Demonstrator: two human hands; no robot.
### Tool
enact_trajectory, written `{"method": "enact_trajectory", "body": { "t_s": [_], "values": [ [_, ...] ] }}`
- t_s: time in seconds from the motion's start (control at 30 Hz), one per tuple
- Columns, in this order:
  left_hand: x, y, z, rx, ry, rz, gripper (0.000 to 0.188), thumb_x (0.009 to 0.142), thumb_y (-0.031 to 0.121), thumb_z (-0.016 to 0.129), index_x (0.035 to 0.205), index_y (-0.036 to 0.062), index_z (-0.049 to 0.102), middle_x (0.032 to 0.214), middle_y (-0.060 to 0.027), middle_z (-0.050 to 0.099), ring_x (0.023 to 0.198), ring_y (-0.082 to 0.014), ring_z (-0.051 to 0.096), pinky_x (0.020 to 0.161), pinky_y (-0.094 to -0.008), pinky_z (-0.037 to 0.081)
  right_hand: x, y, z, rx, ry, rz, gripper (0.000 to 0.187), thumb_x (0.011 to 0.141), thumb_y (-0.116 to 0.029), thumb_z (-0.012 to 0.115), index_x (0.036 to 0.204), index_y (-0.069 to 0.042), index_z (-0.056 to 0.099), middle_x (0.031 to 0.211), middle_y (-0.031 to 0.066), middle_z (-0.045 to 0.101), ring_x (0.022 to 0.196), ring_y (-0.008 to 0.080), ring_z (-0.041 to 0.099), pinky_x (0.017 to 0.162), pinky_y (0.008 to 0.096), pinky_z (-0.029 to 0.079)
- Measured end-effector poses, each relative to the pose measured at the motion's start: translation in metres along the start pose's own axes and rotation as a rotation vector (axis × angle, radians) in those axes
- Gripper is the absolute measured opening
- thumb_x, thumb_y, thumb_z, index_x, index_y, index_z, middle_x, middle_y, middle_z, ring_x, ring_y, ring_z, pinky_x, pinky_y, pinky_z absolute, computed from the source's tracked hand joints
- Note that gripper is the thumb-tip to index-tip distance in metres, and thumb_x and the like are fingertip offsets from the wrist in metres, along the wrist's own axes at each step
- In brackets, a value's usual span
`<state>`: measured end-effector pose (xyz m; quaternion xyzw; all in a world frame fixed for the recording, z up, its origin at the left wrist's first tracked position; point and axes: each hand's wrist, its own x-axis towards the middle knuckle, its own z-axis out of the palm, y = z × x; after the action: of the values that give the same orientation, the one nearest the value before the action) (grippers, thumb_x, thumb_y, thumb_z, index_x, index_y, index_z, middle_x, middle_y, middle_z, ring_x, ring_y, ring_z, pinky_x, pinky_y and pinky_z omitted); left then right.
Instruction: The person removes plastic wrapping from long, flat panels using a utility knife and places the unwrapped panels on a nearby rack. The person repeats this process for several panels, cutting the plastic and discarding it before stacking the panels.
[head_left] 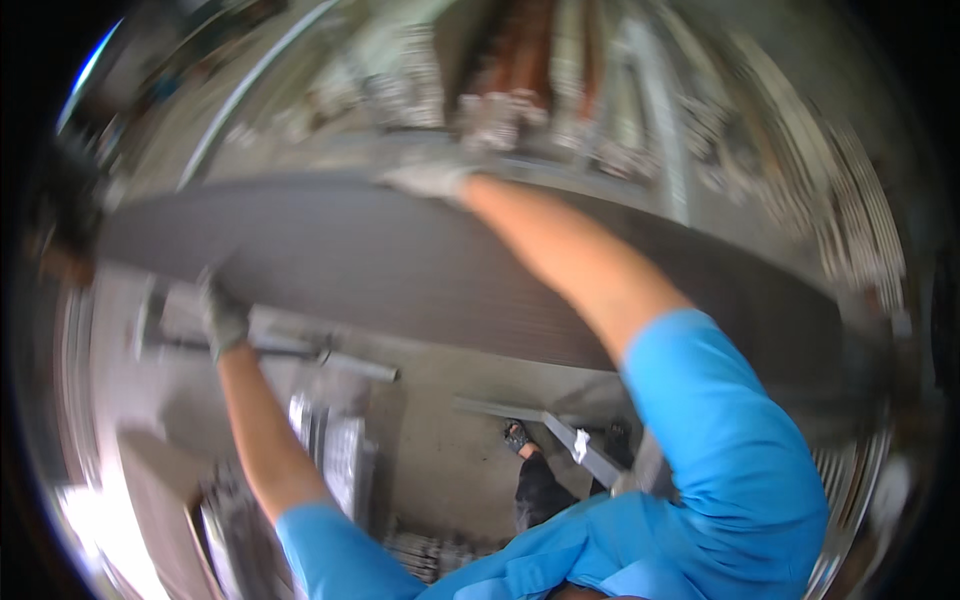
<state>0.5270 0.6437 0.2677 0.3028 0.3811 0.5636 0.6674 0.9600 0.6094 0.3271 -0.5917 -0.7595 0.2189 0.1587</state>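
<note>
Dark brown panel: held slantwise from 10 to 3 o'clock | 9 o'clock: near edge grasped by gloved left hand, fingers partly hidden | 11 o'clock: far edge grasped by gloved right hand, fingertips blurred

The blue-sleeved right arm stretches forward to a blurred, pale-gloved right hand — the left forearm, bare, angles up to a grey-gloved left hand.

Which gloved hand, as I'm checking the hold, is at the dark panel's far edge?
The right hand, whose bare forearm crosses over the dark panel; the left hand is at the near edge instead.
</note>
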Motion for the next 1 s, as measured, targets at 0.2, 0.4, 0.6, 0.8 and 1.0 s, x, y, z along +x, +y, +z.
{"method": "enact_trajectory", "body": {
  "t_s": [0.2,0.4,0.6,0.8,1.0],
  "values": [
    [-0.088,-0.068,0.11,0.084,0.296,0.067,0.065,0.099,0.045,0.058,0.145,0.0003,0.048,0.146,-0.0142,0.052,0.134,-0.0273,0.049,0.113,-0.0435,0.039,-0.041,-0.009,-0.021,-0.069,0.224,0.179,0.059,0.09,-0.062,0.058,0.121,-0.013,0.071,0.121,0.0182,0.069,0.11,0.0344,0.066,0.092,0.0493,0.051],
    [-0.221,-0.178,0.231,-0.182,-0.087,-0.048,0.067,0.096,0.043,0.066,0.144,0.0006,0.046,0.149,-0.021,0.044,0.137,-0.034,0.044,0.113,-0.05,0.043,-0.197,0.056,-0.056,-0.38,0.356,0.01,0.06,0.089,-0.065,0.06,0.121,-0.014,0.067,0.114,0.012,0.066,0.098,0.0286,0.068,0.08,0.0446,0.056],
    [-0.279,-0.233,0.288,-0.039,-0.243,-0.088,0.072,0.097,0.053,0.06,0.144,0.0009,0.045,0.15,-0.0207,0.043,0.137,-0.0363,0.042,0.116,-0.053,0.038,-0.489,0.118,-0.125,-0.402,0.84,0.223,0.036,0.086,-0.039,0.077,0.106,-0.01,0.068,0.104,0.009,0.068,0.095,0.0276,0.067,0.079,0.04,0.055],
    [-0.312,-0.226,0.307,0.279,-0.166,-0.079,0.073,0.099,0.055,0.05,0.143,-0.003,0.043,0.144,-0.0217,0.045,0.133,-0.0341,0.043,0.115,-0.0508,0.036,-0.769,0.118,-0.069,0.071,1.33,1.013,0.023,0.092,-0.031,0.071,0.1,-0.009,0.07,0.096,0.0104,0.072,0.082,0.0266,0.071,0.074,0.0392,0.056],
    [-0.453,-0.286,0.407,0.61,-0.521,0.177,0.081,0.095,0.053,0.046,0.15,-0.0048,0.031,0.155,-0.0211,0.033,0.144,-0.0327,0.026,0.121,-0.0575,0.016,-0.989,0.129,0.083,0.066,0.679,1.435,0.04,0.091,-0.044,0.061,0.118,-0.015,0.065,0.098,0.0142,0.071,0.095,0.0358,0.068,0.082,0.0497,0.053]
  ]
}}
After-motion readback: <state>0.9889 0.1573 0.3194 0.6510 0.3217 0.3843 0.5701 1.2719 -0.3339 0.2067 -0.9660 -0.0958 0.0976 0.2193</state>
